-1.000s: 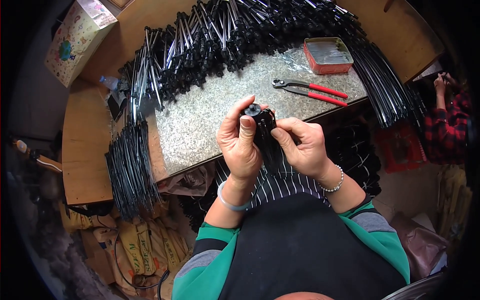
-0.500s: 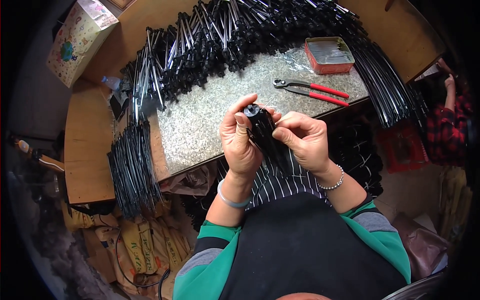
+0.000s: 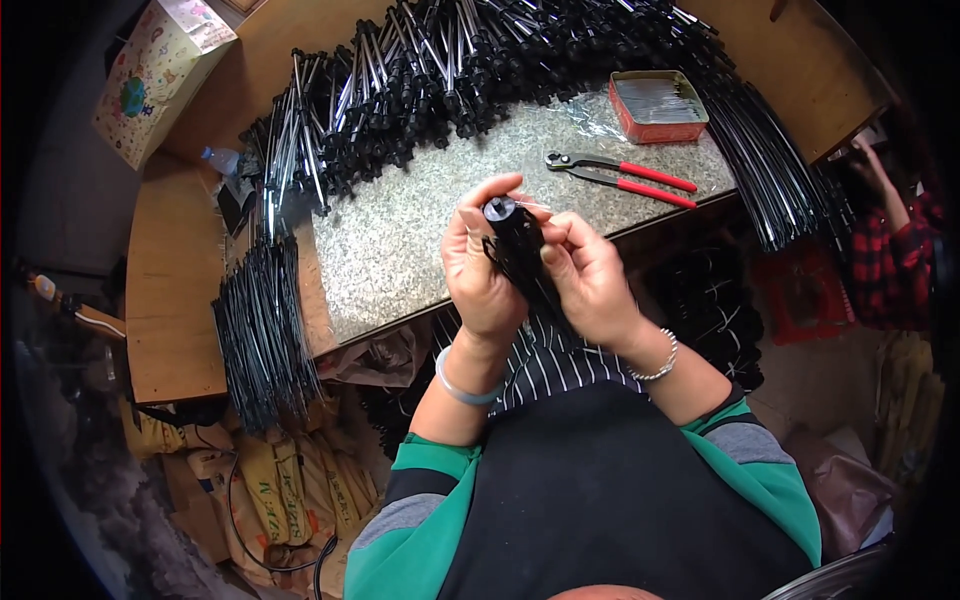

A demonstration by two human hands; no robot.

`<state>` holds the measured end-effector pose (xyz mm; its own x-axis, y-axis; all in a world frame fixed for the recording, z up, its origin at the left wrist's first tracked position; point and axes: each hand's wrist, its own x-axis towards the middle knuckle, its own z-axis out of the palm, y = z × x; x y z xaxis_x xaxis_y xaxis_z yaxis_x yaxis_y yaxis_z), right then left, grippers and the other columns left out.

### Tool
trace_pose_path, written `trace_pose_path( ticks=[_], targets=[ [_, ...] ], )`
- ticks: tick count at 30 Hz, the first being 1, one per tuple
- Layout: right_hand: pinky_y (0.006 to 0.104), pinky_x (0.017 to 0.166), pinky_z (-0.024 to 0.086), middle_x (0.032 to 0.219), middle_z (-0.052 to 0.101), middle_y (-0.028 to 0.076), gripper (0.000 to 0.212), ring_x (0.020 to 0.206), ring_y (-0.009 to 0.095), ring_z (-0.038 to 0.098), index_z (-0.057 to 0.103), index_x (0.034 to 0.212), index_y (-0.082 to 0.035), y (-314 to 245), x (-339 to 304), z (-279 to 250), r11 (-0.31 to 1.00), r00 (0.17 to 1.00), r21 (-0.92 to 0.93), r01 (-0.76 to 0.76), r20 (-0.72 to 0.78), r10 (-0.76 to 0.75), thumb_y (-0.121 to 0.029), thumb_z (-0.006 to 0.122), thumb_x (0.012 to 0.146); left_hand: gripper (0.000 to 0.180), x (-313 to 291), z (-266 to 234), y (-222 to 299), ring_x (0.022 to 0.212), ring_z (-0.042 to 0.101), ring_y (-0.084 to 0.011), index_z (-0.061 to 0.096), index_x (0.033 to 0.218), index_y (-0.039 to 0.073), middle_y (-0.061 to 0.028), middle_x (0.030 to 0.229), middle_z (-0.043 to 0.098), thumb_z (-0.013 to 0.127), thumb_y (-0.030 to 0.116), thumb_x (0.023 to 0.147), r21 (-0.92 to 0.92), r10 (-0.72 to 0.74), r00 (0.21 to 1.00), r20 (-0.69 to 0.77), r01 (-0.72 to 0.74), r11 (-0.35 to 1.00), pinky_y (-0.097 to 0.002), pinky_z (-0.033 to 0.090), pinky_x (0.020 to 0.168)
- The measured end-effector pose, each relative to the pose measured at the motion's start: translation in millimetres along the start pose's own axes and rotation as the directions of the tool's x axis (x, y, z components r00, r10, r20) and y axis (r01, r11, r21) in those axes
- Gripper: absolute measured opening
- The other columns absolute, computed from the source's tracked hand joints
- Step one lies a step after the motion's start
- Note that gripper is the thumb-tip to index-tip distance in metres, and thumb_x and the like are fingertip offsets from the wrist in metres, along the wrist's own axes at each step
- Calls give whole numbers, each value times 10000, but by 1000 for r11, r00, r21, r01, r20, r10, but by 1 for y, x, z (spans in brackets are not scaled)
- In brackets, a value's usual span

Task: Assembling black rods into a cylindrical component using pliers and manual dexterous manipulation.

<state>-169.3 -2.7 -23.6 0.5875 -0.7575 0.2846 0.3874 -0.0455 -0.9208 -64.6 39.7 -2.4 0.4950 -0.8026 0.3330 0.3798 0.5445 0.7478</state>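
My left hand (image 3: 482,270) is wrapped round a black umbrella frame (image 3: 520,245), a bundle of dark ribs on a round hub. The hub's pale grey end points up and away from me, and the ribs run down toward my striped apron. Against the bundle's right side, just below the hub, my right hand (image 3: 592,275) pinches with thumb and forefinger. A fine light wire (image 3: 533,206) sticks out beside the hub; its lower end is hidden. Beyond my hands, pincers (image 3: 625,178) with red handles lie on the speckled tabletop (image 3: 400,240).
Many umbrella frames (image 3: 420,80) with metal shafts are heaped along the back. Black ribs hang over the left (image 3: 265,340) and right edges. A red tin (image 3: 660,130) holds thin silvery wires. At far right another person's hand (image 3: 872,165) shows. Sacks (image 3: 290,490) lie below left.
My right hand has shifted slightly left and up along the bundle. The hub has tilted a little and moved left. The other person's hand at far right has moved.
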Motion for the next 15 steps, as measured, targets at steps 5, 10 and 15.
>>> trace_pose_path(
  ticks=[5, 10, 15],
  targets=[
    [273, 586, 461, 733, 579, 124, 454, 639, 221, 601, 531, 975, -6, 8, -15, 0, 955, 998, -292, 55, 43, -44, -452, 514, 888, 487, -1, -3, 8, 704, 591, -162, 457, 1152, -65, -106, 839, 577, 461, 372, 935, -236, -70, 971, 231, 125, 964, -293, 514, 643],
    [312, 583, 479, 764, 589, 132, 536, 666, 264, 612, 530, 994, -12, 20, -15, 3, 853, 962, -463, 241, -2, -273, -526, 528, 842, 312, -19, 16, 11, 679, 548, -112, 511, 1120, -35, -56, 793, 570, 555, 95, 840, 227, -64, 998, 22, 57, 972, -217, 449, 634],
    [321, 594, 484, 766, 595, 125, 552, 667, 259, 607, 543, 1011, -17, 7, -10, -13, 754, 936, -555, 351, 227, -268, -523, 588, 795, 313, -27, 11, 13, 648, 504, -86, 536, 1097, -18, -25, 754, 550, 601, -15, 791, 421, 5, 996, -87, 32, 907, -195, 410, 612]
  ],
)
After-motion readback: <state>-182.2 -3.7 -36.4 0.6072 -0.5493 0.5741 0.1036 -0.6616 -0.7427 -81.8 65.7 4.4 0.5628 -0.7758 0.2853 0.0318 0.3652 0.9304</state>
